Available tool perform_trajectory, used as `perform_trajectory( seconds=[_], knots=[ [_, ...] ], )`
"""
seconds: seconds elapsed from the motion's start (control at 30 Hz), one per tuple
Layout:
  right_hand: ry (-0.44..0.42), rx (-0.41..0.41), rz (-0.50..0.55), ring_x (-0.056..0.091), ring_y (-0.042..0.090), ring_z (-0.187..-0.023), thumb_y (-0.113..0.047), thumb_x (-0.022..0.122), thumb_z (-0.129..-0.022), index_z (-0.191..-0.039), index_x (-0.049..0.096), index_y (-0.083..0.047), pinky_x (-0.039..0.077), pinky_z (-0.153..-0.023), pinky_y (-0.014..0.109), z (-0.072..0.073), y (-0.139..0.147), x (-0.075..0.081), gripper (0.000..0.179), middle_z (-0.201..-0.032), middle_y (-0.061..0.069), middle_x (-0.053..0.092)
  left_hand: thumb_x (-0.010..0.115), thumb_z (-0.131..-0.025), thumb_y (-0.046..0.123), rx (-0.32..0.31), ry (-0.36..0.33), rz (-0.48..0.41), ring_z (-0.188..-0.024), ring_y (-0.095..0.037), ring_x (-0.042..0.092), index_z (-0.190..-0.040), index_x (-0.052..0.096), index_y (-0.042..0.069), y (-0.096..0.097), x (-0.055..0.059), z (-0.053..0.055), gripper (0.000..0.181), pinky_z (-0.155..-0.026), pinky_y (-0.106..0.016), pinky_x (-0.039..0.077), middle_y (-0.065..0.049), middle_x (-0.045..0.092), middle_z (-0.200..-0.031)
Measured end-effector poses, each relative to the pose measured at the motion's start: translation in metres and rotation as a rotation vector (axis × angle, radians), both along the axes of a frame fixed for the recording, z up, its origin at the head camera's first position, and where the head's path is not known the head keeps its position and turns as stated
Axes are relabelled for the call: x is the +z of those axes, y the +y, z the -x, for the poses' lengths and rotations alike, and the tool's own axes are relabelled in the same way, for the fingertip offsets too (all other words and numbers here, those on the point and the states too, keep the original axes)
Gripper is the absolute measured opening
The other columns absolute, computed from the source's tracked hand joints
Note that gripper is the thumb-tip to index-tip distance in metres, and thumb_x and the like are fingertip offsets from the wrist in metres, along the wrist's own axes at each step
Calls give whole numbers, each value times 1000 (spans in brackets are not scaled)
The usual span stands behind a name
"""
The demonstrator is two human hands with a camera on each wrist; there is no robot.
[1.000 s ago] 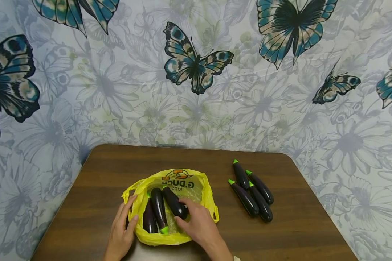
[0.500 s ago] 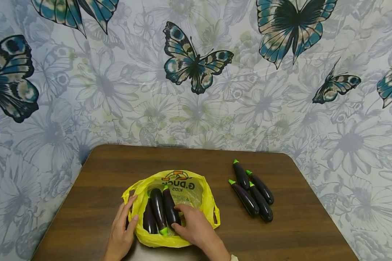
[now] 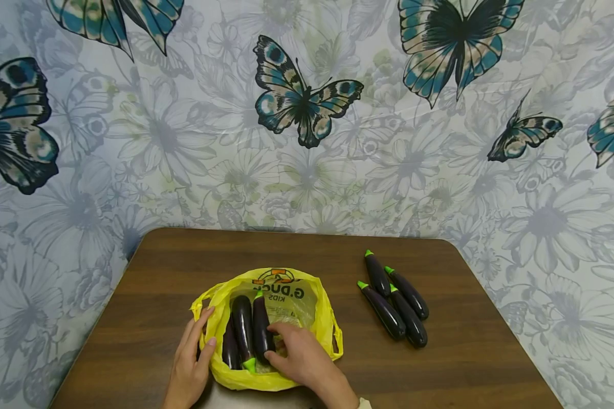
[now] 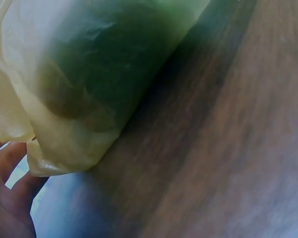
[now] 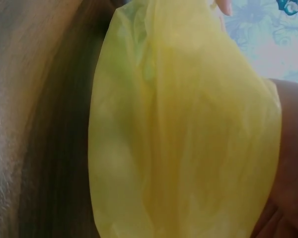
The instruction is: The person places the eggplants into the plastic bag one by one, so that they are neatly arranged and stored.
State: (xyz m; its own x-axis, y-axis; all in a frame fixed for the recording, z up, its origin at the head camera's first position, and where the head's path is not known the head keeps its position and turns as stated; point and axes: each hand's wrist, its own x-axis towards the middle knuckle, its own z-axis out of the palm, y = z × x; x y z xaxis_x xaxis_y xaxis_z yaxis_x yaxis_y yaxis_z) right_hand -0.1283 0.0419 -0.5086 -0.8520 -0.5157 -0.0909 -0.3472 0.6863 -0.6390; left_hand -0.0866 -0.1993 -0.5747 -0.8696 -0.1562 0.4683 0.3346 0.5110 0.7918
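Observation:
A yellow plastic bag [image 3: 224, 378] with dark print lies with its mouth wide, several dark purple eggplants inside. One eggplant [image 3: 242, 326] has its green stem end toward me; a darker eggplant [image 3: 230, 349] is partly hidden at the left wall. My right hand [image 3: 307, 355] reaches into the bag, thumb and forefinger at the lower end of the rightmost eggplant [image 3: 262, 324]. My left hand [image 3: 191, 358] rests against the bag's left side with fairly straight fingers and thumb. In the left wrist view, the bag [image 4: 64, 153] covers its fingertips; the right wrist view is mostly bag wall [image 5: 188, 129].
Several more eggplants [image 3: 384, 309] with green stem ends lie together on the brown wooden table [image 3: 148, 272], right of the bag. Behind the table's far edge is a wall covering [image 3: 199, 187] printed with butterflies and flowers.
My right hand has moved slightly left and straightened the tilted eggplant beside the others. The eggplants in the bag have shifted left together. My left hand has stayed at the bag's side.

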Motion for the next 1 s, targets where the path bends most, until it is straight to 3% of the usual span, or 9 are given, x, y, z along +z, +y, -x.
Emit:
perform_trajectory(
  seconds=[0.17,0.47,1.0],
  knots=[
    [-29,39,17,66,1,-90,-27,77,-93,-132,66,-15,55,-75,20,1,1,0,42,-118,1,73,56,-102,1,1,4,-8,-137,14,31,-154,47,11,1,-1,1,54,-108,-1,23,-15,51,-148],
    [29,70,-17,65,1,-92,-29,76,-95,-132,66,-16,54,-76,20,3,2,1,41,-117,-3,72,56,-103,1,1,-5,-15,-137,14,31,-154,47,11,1,-1,1,53,-108,-2,23,-15,50,-148],
    [149,6,30,70,10,-98,-24,75,-95,-128,69,-13,57,-82,24,1,10,14,35,-121,2,73,55,-102,1,1,-3,-20,-138,12,32,-153,48,10,0,-3,2,53,-110,-3,23,-17,50,-148]
  ],
)
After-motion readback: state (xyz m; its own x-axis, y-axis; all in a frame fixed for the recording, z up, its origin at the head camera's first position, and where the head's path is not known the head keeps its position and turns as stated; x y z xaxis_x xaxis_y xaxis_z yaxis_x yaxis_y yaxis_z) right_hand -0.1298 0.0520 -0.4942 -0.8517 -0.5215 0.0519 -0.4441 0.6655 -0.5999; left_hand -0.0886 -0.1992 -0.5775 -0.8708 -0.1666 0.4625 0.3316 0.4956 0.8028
